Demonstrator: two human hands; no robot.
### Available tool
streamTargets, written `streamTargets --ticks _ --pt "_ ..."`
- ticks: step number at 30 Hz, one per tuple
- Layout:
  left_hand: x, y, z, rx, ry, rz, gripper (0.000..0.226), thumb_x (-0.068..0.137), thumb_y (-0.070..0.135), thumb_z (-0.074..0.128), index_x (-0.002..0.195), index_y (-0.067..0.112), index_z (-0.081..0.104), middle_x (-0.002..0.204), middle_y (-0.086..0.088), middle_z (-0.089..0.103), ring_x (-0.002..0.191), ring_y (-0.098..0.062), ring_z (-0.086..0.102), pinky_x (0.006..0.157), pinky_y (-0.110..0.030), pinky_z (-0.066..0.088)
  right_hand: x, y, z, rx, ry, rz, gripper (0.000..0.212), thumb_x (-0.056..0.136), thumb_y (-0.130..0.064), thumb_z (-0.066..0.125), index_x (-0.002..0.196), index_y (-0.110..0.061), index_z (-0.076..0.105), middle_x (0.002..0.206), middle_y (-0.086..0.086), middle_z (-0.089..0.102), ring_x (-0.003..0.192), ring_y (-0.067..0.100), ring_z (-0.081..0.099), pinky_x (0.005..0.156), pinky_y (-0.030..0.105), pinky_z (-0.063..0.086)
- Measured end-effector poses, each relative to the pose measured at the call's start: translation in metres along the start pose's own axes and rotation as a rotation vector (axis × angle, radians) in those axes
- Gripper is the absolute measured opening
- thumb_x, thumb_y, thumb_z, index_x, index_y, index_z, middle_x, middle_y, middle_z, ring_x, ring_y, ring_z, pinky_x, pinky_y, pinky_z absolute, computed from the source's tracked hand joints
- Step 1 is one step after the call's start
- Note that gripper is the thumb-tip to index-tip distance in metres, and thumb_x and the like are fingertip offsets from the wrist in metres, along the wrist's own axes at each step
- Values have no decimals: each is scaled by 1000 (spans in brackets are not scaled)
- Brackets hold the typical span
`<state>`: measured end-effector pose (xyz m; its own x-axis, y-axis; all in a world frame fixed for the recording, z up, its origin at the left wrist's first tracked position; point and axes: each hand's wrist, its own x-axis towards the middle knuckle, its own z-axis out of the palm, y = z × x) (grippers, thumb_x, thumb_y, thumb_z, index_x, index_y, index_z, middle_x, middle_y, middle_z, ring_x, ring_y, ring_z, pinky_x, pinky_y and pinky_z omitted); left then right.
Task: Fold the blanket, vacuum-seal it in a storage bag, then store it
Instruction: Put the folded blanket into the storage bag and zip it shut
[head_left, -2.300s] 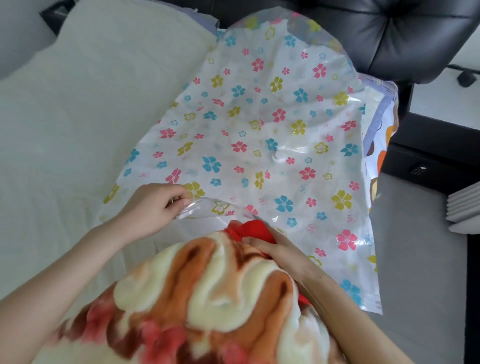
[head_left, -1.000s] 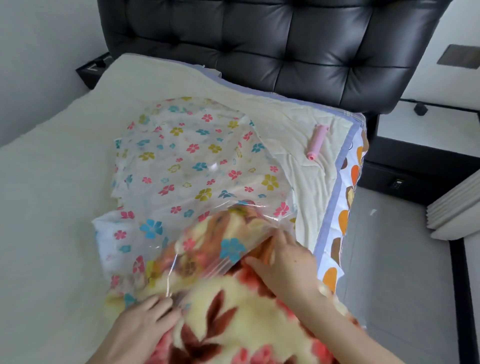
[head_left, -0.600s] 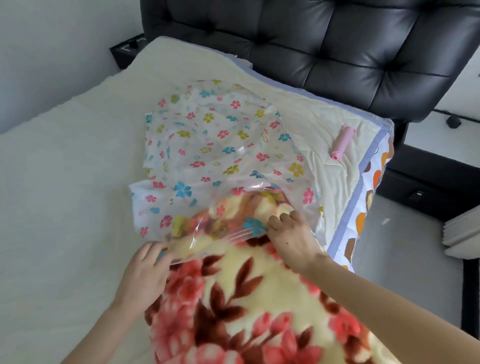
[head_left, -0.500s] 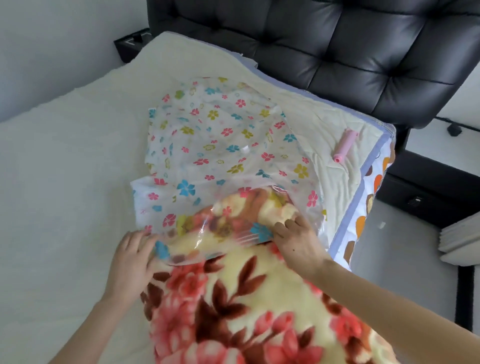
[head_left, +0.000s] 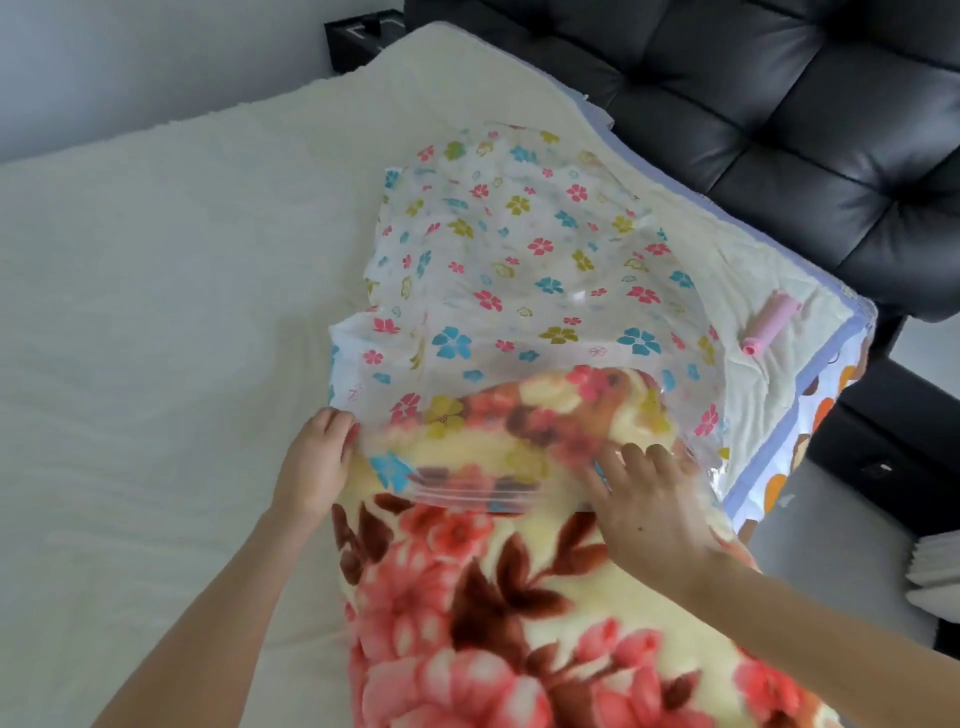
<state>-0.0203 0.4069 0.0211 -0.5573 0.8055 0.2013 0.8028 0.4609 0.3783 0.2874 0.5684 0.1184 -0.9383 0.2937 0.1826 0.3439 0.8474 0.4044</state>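
blanket (head_left: 493, 597), flowered in pink and brown, lay folded into a thick bundle on the bed (head_left: 156, 364). its far end was already inside the bag (head_left: 519, 270), and the larger near part stuck out toward 6 o'clock. the clear flower-print bag stretched away toward 12 o'clock, mostly flat and unfilled beyond the blanket's end.

judging by this, the folding looked done and the stuffing was partly done. the rest of the blanket had yet to go in, then the zip strip (head_left: 467, 491) needed closing, the air drawing out and the bag putting away. a pink tube (head_left: 771, 327) lay untouched at 2 o'clock near the bed's corner, below the black headboard (head_left: 753, 104).

the left hand (head_left: 317, 462) sat at 9 o'clock of the bag's mouth, its fingers (head_left: 337, 423) bent round the bag's side edge and holding it. the right hand (head_left: 644, 509) sat at 3 o'clock of the mouth, its fingers (head_left: 636, 454) spread and fairly straight, pressing on the blanket where the plastic ended. whether any of them also caught the plastic could not be told through the blur.

against the frame from half a second earlier, the mouth of the bag had come a little further down over the blanket, so more of the pattern showed through the plastic. the right fingers had also spread wider than before.
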Motion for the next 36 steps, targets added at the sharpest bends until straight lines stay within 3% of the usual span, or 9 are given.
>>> streamTargets --ticks 3,7,12,19,23,28,31,34,36 --pt "-6 -12 -4 32 31 68 24 67 -15 69 87 -3 65 88 -18 64 73 -35 65 65 -38 54 33 -39 7 39 103 -165 63 49 -4 53 111 -12 49 88 13 62 66 30 57 59 36 45" --pt "-19 4 0 -36 111 -70 49 65 -5 73 112 -5 59 102 -23 60 94 -43 58 82 -45 51 85 -80 6 139 133 -244 11 58 -12 54 62 -19 62 56 -1 52 47 18 49 43 22 30" --pt "-35 43 17 -236 197 -233 82 66 33 83 128 -5 46 115 -20 55 109 -32 52 90 -38 48 113 -100 -4 272 -15 -154 37 23 -5 79 42 -20 51 44 -4 45 37 16 44 43 17 16" --pt "-15 30 9 -138 325 -202 60 48 -16 70 106 -7 58 86 -19 63 66 -37 64 56 -35 53 118 -101 -2 316 -31 -148 43 34 -18 93 39 -20 50 43 -4 45 35 16 45 43 16 15" --pt "-17 10 9 -30 219 -281 36 66 7 76 90 -9 55 63 -18 57 51 -34 58 44 -32 45 125 -101 5 300 -75 -129 46 29 -18 94 39 -19 49 43 -4 44 35 17 44 43 16 13" --pt "-5 6 17 -457 53 -755 30 91 30 55 93 -1 57 82 -11 61 81 -31 57 68 -33 40 134 -111 12 267 -107 -64 47 24 -16 94 37 -18 48 43 -4 43 35 18 44 44 17 12" --pt "0 -7 14 -379 70 -547 8 85 5 53 87 1 59 89 -16 63 82 -33 60 71 -38 44 135 -111 16 240 -117 -85 47 21 -14 92 38 -18 49 44 -4 44 35 18 45 44 16 14" --pt "9 -36 6 -26 -58 -198 24 70 -17 49 90 -7 58 88 -27 56 73 -41 59 59 -44 44 144 -117 16 234 -122 -103 46 18 -8 88 38 -18 48 44 -3 44 36 19 45 44 17 14" --pt "14 -50 12 -8 -97 -234 30 75 -13 49 103 -6 56 95 -25 56 79 -40 60 60 -40 41 151 -127 20 254 -94 -133 43 16 -4 83 37 -16 47 43 -1 43 36 19 45 44 16 14"
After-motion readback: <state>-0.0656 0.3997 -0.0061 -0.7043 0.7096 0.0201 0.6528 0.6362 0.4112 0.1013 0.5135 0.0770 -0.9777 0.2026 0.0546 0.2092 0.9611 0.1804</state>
